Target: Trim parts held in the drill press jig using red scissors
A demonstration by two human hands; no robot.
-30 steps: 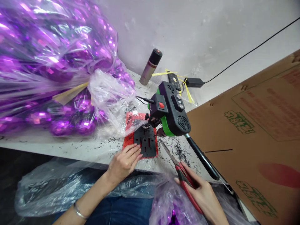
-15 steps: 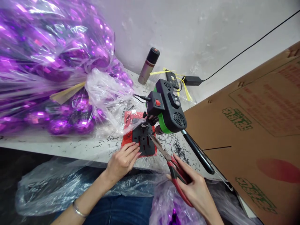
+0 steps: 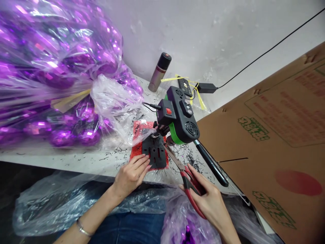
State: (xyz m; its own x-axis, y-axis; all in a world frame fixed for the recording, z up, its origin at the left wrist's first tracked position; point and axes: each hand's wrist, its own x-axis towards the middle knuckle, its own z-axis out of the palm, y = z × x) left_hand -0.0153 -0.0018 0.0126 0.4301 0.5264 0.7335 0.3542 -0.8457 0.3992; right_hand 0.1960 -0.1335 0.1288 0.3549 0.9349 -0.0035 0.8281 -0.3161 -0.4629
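Scissors (image 3: 185,181) shifted left, littered table (image 3: 83,156), wall (image 3: 228,40) seemingly scuffed

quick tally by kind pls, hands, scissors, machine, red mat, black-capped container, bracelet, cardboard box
Left hand plus right hand: 2
Scissors: 1
Black and green machine: 1
Red mat: 1
Black-capped container: 1
Bracelet: 1
Cardboard box: 1
Total: 8

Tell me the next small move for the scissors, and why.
I'd probably edge the scissors slightly further over the black plate: the right hand has their tips near its right edge, the left hand's fingers rest at its left, and the black clippings nearby suggest trimming.
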